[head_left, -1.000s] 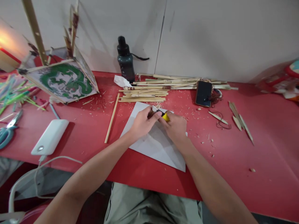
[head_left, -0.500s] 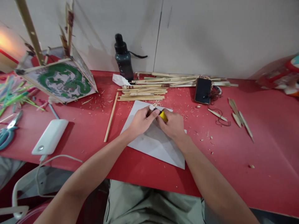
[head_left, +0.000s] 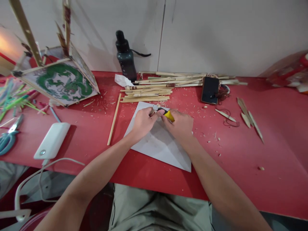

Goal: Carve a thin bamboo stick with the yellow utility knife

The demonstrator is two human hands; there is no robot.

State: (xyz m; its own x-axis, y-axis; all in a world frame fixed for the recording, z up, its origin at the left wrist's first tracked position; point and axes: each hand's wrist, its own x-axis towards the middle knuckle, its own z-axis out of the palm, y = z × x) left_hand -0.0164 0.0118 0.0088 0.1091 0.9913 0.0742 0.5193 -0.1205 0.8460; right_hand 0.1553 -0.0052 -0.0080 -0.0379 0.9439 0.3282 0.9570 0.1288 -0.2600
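Observation:
Both hands meet over a sheet of white paper (head_left: 154, 141) on the red table. My right hand (head_left: 179, 125) is closed around the yellow and black handle of a utility knife (head_left: 170, 115), whose front end points left. My left hand (head_left: 144, 122) is closed too, its thumb pressed against the knife's black part. A small pale end of what looks like a bamboo stick (head_left: 158, 105) shows just beyond the left fingers; the fingers hide most of it. One loose bamboo stick (head_left: 114, 120) lies left of the paper.
Behind the paper lie several bamboo sticks (head_left: 146, 96), a dark bottle (head_left: 126, 59) and a phone (head_left: 209, 90). A dragon-painted lantern (head_left: 67, 83), power bank (head_left: 52, 140) and scissors (head_left: 11, 136) are on the left. Pointed bamboo pieces (head_left: 255, 126) and shavings lie right.
The knife has shifted slightly right and its grey front part shows more. My right hand has moved a little right; both hands keep their hold. The whole view has tilted slightly.

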